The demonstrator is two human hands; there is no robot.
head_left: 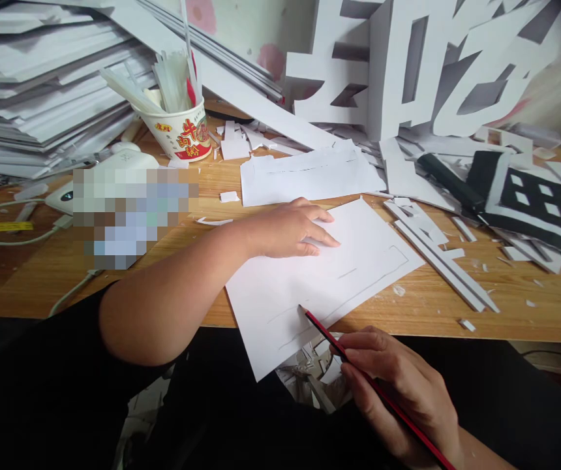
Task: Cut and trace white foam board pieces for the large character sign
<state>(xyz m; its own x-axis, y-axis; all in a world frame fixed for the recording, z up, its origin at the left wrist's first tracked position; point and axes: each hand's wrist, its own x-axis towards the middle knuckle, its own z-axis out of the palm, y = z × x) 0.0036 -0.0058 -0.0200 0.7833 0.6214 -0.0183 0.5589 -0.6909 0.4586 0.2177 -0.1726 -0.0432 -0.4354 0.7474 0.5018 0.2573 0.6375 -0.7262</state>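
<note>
A white sheet of paper [280,294] lies at a slant on the wooden table, its near corner jutting past the front edge. Several pencil lines run across it, one of them bending into a rounded-corner outline at the right. My left hand [293,230] rests flat on the sheet's upper part with fingers spread. In my right hand [398,385] is a red and black pencil [327,333], pinched between thumb and fingers. The pencil's dark tip is at the paper's lower middle, by a short line; whether it touches I cannot tell.
Behind the sheet lies another white piece [310,173] with a ragged edge. A paper cup [182,137] holds translucent sticks. White foam characters [344,78] stand at the back. Scraps and strips [437,261] and a black-and-white cutout [539,196] lie right. Stacked boards [40,98] fill the left.
</note>
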